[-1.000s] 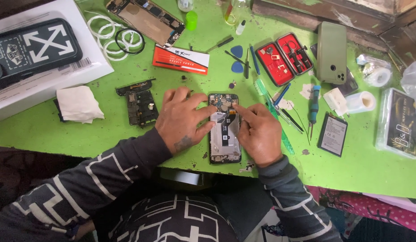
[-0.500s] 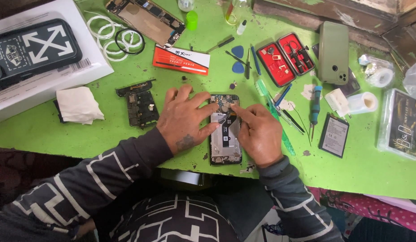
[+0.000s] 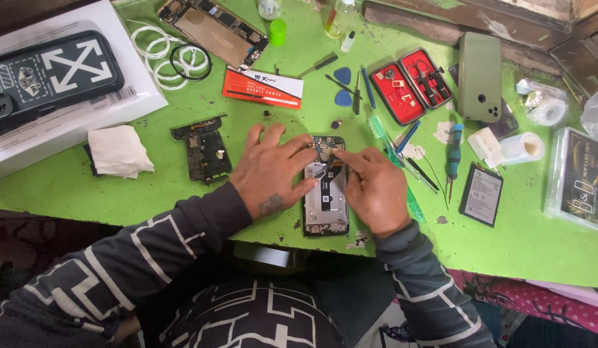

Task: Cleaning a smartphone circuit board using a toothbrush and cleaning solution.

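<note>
A bright green desk point(image 3: 183, 193), scuffed along its near edge, is seen from above; a strip of worn wood is seen at the far right. At the far left a white box point(image 3: 137, 96) is laid, with a black phone case point(image 3: 47, 74) marked in white resting on top; just right of it, white and black rings point(image 3: 176, 58) are scattered, and beyond them a long opened phone frame point(image 3: 212, 29) is set at a slant. A red and white flat packet point(image 3: 263, 87) is placed near the middle; further right a red tool case point(image 3: 411, 84) is left open, and a green phone point(image 3: 479, 74) is laid face down beside it. At the right edge a clear boxed pack point(image 3: 579, 177) and a black battery point(image 3: 481, 193) are found; a blue screwdriver point(image 3: 453, 151) is laid between battery and tool case. A crumpled white cloth point(image 3: 118, 151) and a dark circuit board point(image 3: 205, 151) are seen at the left. At the middle near edge, an opened phone point(image 3: 326, 203) is laid with its insides showing. The left hand point(image 3: 273, 171) is spread flat, its fingertips pressed on the phone's left side; nothing is grasped by it. The right hand point(image 3: 373, 187) is rested on the phone's right edge, its forefinger and thumb drawn together over the upper part; whether something small is pinched there cannot be told.
</note>
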